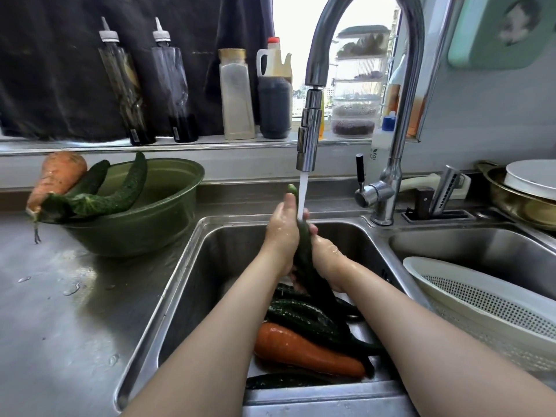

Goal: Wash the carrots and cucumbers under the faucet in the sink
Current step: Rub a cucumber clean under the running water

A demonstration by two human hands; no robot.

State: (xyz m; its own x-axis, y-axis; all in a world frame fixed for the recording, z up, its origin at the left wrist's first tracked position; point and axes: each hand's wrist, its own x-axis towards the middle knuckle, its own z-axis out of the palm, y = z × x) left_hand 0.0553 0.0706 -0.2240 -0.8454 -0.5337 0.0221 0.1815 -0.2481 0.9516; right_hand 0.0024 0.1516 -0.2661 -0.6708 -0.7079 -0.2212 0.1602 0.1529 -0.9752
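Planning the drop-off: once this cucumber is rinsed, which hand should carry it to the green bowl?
Probably the left hand. Both hands grip the cucumber, but the green bowl sits on the counter left of the sink; the right hand would have to cross over.

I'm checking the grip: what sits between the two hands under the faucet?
In the head view, a cucumber stands nearly upright between the left hand and right hand, both gripping it under the water stream.
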